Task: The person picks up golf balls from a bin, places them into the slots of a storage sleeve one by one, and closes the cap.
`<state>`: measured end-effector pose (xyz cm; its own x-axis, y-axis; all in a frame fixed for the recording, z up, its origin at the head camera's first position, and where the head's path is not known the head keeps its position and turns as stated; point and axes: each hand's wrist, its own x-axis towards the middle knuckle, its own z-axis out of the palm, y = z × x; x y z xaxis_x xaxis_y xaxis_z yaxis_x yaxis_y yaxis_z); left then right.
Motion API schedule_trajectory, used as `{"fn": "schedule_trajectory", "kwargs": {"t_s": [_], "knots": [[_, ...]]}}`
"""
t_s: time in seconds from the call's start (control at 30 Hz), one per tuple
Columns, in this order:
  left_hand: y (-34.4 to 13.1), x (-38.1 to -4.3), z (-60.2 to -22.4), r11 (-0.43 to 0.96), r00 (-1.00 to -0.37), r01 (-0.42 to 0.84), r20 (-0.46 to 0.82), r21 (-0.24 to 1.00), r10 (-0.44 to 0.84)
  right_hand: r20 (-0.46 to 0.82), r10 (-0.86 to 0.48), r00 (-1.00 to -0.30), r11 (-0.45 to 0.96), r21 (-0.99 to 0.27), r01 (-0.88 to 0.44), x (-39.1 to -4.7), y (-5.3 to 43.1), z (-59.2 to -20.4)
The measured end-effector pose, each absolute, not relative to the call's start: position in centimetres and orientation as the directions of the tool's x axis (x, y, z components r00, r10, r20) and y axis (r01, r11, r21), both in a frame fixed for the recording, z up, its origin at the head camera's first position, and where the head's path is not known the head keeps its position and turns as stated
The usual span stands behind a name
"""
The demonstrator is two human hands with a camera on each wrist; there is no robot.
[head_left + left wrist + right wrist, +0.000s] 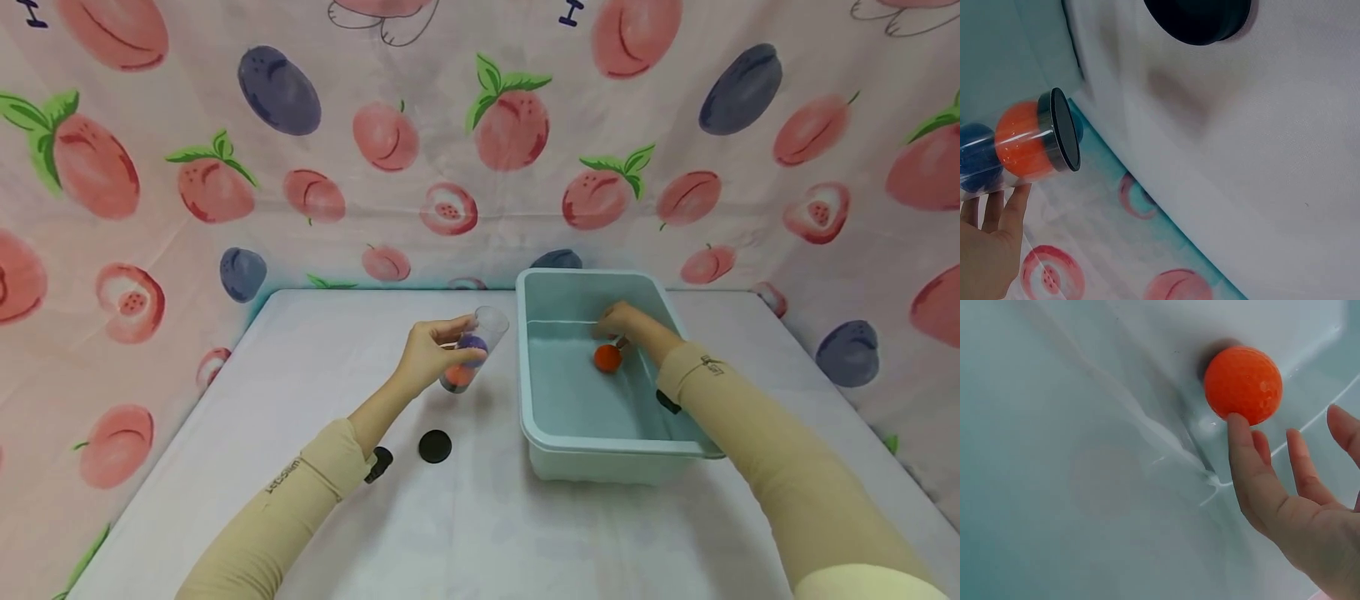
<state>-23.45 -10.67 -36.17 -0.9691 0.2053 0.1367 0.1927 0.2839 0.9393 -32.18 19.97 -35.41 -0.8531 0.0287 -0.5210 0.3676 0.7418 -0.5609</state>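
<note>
My left hand [431,354] grips a clear plastic tube [492,319], tilted above the table beside the tub. Inside it a purple-blue ball [472,350] sits above an orange ball [459,377]; a black cap [1065,130] closes the lower end, and the upper end is uncovered. Down in the pale blue-green tub [531,375] is my right hand [626,325]. Its fingers are spread loosely, and one fingertip is right at the edge of an orange golf ball [1243,385] lying near a corner of the tub.
A round black lid [435,447] lies on the white table [337,333], left of the tub. The tub's raised walls surround my right hand. Behind the table hangs a fruit-print cloth [450,125].
</note>
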Motion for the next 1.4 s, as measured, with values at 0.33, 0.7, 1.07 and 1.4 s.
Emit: {"fn": "schedule_trajectory", "kwargs": {"t_s": [0.33,0.7,1.07,1.4], "knots": [[-10.6,-23.1,-36.4,0.284,-0.975,0.158,0.105,0.946,0.194,-0.569,0.104,-0.816,0.801,-0.438,0.408,-32.8,19.5,-36.3],[-10.4,-23.1,-36.8,0.271,-0.972,0.175,0.122,0.947,0.201,-0.554,0.079,-0.829,0.855,-0.389,0.342,-32.4,20.0,-37.1],[-10.1,-23.3,-36.7,0.272,-0.969,0.179,0.121,0.946,0.214,-0.532,0.072,-0.843,0.850,-0.410,0.332,-32.4,20.4,-36.9],[-10.3,-23.4,-36.6,0.293,-0.975,0.161,0.106,0.942,0.194,-0.564,-0.001,-0.826,0.787,-0.510,0.347,-32.7,20.1,-36.2]]}}
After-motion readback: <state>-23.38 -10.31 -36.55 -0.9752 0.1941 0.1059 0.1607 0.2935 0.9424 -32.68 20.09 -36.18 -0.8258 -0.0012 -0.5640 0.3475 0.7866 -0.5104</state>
